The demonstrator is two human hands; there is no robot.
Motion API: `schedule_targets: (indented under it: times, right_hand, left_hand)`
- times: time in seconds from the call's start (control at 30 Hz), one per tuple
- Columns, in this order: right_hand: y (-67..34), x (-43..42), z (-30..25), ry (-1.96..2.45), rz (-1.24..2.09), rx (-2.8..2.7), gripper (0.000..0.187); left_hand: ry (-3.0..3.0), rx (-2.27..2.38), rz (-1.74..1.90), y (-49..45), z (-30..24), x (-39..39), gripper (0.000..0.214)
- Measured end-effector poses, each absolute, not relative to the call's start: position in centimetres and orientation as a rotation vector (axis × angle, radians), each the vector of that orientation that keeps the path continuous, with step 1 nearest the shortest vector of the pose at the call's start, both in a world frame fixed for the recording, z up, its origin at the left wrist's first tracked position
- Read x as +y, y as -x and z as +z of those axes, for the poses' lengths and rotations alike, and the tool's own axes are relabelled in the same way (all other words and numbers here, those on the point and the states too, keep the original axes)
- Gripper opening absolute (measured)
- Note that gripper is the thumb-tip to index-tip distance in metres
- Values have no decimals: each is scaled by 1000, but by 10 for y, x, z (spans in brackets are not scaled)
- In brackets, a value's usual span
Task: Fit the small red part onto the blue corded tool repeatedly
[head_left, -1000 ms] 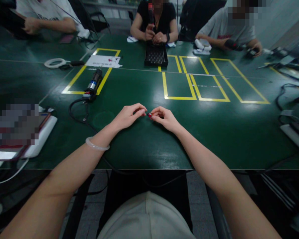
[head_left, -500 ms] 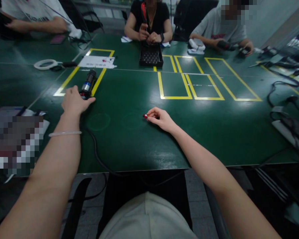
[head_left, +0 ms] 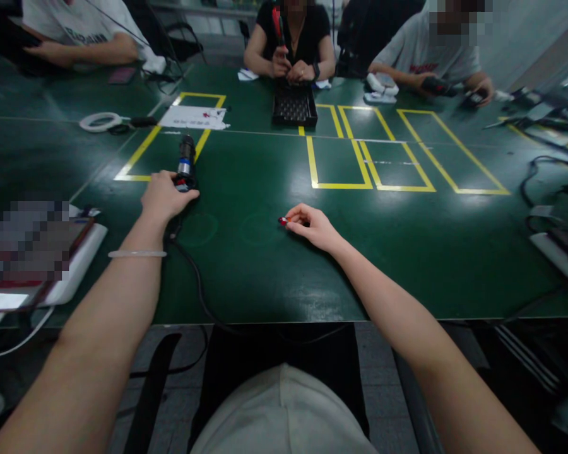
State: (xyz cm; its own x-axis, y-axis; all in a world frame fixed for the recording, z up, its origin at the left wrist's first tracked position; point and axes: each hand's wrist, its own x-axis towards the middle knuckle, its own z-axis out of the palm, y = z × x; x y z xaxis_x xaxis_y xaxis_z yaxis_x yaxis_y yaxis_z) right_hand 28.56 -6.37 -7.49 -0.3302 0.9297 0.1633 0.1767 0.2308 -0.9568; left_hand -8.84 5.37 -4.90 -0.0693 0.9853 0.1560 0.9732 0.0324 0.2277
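Observation:
My left hand grips the near end of a dark cylindrical device with a silver and blue band. Its red and dark near end shows between my fingers and thumb. The device lies at the near right side of a yellow-taped frame on the green table. A black cable runs from beside that hand toward the table's front edge. Close above the middle of the table, my right hand pinches a small red and black piece. The rest of that piece is hidden by my fingers.
A black tray stands before a person across the table. A white sheet and a white cable coil lie at the back left. Stacked devices sit on the left. Cables and yellow tape frames are to the right.
My left hand has shifted a little to the right, and the cylindrical device now points more straight ahead. The whole view has slid slightly. My right hand keeps its pinch.

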Motion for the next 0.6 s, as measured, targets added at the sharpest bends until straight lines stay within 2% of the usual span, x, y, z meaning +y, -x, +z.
schedule_targets:
  times: [0.1, 0.6]
  right_hand:
    - [-286, -63, -75, 1043, 1128, -1684, 22]
    - [-289, -64, -70, 1143, 895, -1754, 17]
  left_hand:
    - [-2062, 2276, 407, 54, -44, 35, 70]
    - [-2579, 1667, 363, -73, -43, -59, 69]
